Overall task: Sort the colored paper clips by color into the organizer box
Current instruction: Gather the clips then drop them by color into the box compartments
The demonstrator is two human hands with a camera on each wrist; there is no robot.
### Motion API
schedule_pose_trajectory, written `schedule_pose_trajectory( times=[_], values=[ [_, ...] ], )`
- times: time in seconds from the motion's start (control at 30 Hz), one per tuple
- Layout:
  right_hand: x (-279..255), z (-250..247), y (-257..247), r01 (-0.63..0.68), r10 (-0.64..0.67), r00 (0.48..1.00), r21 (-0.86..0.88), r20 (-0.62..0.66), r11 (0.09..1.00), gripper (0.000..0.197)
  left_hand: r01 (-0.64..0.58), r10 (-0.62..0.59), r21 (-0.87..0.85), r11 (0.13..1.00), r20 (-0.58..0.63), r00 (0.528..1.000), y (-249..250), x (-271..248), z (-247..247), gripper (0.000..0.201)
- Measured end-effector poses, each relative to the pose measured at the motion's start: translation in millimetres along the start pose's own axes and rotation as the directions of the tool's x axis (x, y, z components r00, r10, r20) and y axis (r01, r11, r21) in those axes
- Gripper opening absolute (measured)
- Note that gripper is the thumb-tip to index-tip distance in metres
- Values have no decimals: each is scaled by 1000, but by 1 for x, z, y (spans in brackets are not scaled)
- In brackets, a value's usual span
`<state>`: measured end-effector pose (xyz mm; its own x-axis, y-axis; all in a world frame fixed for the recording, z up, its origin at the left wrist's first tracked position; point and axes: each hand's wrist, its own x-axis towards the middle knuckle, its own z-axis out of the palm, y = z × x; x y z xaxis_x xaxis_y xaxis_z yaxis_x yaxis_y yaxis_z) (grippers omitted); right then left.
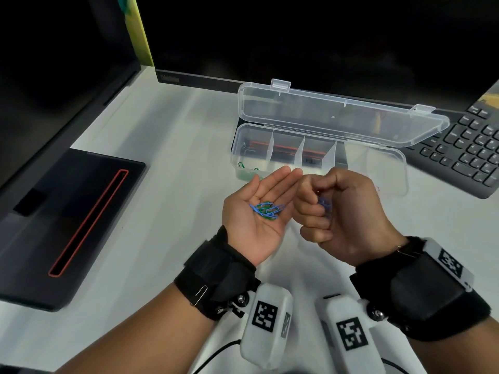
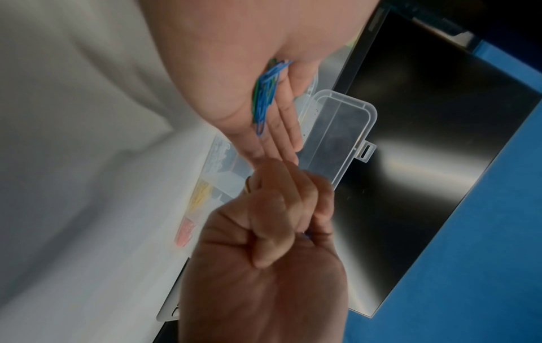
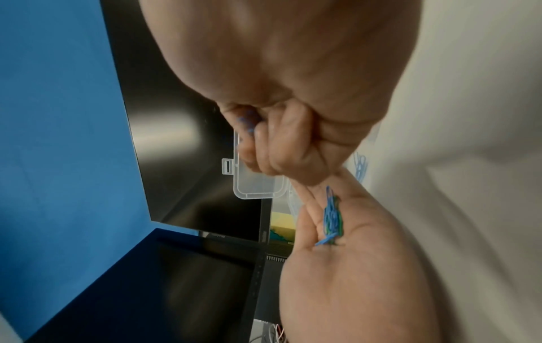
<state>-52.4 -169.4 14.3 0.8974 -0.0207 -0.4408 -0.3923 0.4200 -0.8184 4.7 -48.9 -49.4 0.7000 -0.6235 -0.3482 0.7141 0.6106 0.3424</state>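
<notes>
Blue and green paper clips (image 1: 266, 210) lie loose in my flat, upturned left hand (image 1: 256, 214). My right hand (image 1: 334, 214), at its 3 o'clock, curls around several blue clips (image 1: 325, 205). The organizer box (image 1: 388, 157) stands lid-up at 12 o'clock. Keep the palm level; release blues over one compartment only.
</notes>
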Motion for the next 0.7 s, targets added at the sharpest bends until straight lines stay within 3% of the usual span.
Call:
schedule_pose_trajectory(
  times=[0.07, 0.13, 0.2, 0.27, 0.33, 0.4, 0.5, 0.7],
  values=[
    [1, 2, -1, -5, -3, 998, -117, -69, 993, 40, 0, 0, -12, 1000, -1, 1000, -1, 0, 0, 43],
    [0, 6, -1, 66, -120, 984, -363, -130, 930, 46, -6, 6, -15, 1000, -5, 1000, -1, 1, 0, 43],
    [-2, 9, 2, 166, -319, 941, -665, -115, 728, 44, -7, 7, -16, 1000, -11, 1000, -1, 2, 1, 44],
    [-3, 9, 4, 225, -463, 886, -853, -21, 470, 24, -3, 3, -16, 1000, -13, 1000, 0, 1, 1, 44],
    [-4, 11, 6, 178, -480, 876, -952, 37, 250, 8, -4, 4, -10, 1000, -11, 1000, 0, 0, 1, 45],
    [-3, 11, 9, 103, -458, 887, -992, 61, 66, 22, -7, 7, -2, 1000, -13, 1000, 0, 0, 0, 44],
    [-3, 14, 10, 83, -470, 879, -996, 79, -12, 19, -5, 5, -18, 1000, -11, 1000, -1, 1, 0, 44],
    [-1, 15, 15, 98, -441, 894, -995, 82, 12, 5, -5, 5, -15, 1000, -9, 1000, -2, 2, 0, 44]
  ],
)
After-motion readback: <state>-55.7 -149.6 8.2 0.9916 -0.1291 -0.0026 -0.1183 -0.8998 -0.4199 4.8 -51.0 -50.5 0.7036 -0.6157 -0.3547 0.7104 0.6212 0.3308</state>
